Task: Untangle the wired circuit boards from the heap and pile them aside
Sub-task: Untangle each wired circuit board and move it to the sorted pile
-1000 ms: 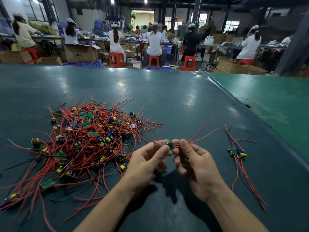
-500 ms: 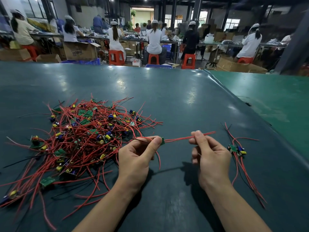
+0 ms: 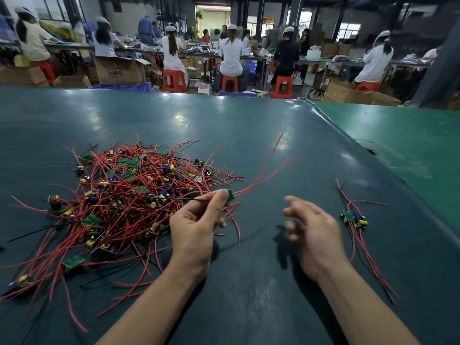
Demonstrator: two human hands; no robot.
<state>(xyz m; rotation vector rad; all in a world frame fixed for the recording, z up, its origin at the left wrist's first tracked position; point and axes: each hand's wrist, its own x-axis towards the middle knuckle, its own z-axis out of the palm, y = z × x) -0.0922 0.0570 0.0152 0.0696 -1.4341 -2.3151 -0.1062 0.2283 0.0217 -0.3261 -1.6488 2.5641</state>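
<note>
A tangled heap point(image 3: 119, 195) of small green circuit boards with red and black wires lies on the dark green table, left of centre. My left hand point(image 3: 196, 222) pinches one small green board point(image 3: 230, 195) at the heap's right edge; its red wires fan up and to the right. My right hand point(image 3: 311, 230) hovers to the right, blurred, fingers apart and holding nothing. Farther right, a separated board point(image 3: 353, 219) lies with its red wires stretched along the table.
The dark table mat point(image 3: 249, 125) ends at a raised seam on the right, beside a lighter green table point(image 3: 410, 135). Beyond the far edge, several people sit on red stools at benches, with cardboard boxes around them.
My right hand let go of the red wires and drew back, fingers spreading. The freed wires sprang up to the right. My left hand keeps its pinch on the board.
</note>
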